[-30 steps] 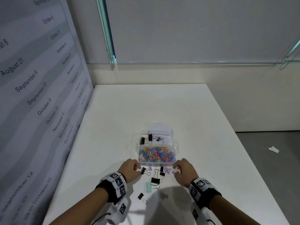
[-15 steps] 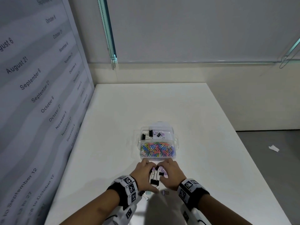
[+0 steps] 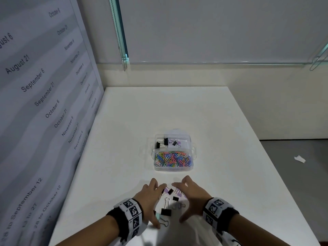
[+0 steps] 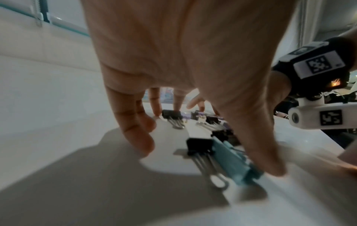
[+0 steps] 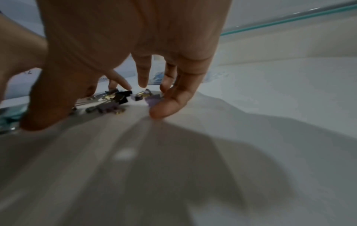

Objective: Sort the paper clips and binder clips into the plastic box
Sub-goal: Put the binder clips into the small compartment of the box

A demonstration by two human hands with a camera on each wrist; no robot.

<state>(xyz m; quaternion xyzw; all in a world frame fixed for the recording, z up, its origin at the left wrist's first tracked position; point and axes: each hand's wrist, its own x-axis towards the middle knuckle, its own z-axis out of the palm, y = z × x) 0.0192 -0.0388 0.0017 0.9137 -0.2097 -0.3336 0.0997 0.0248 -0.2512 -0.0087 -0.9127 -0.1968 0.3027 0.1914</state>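
On the white table (image 3: 124, 139), a clear plastic box (image 3: 193, 151) sits at 12 o'clock from both hands, well apart from them. Its near compartment is packed with coloured paper clips (image 3: 173, 159); its far compartment holds a few binder clips, among them a black binder clip (image 3: 166, 141). Between the hands lies a loose cluster of binder clips on the tabletop. The left hand (image 3: 148, 199) arches over the cluster from 9 o'clock, fingers spread and reaching down, thumb tip beside a teal binder clip (image 4: 231, 159) that lies against a small black binder clip (image 4: 200, 146); it grasps nothing. The right hand (image 3: 192, 197) arches in from 3 o'clock, likewise splayed and holding nothing, its little finger just beside a lilac binder clip (image 5: 152, 100). In the middle of the cluster a large black binder clip (image 3: 166, 211) lies with its wire handles pointing toward 12 o'clock, and a smaller black one (image 3: 175, 198) lies just beyond it. Both wrists wear black bands with printed square markers. At 9 o'clock a wall panel (image 3: 35, 103) lists dates.
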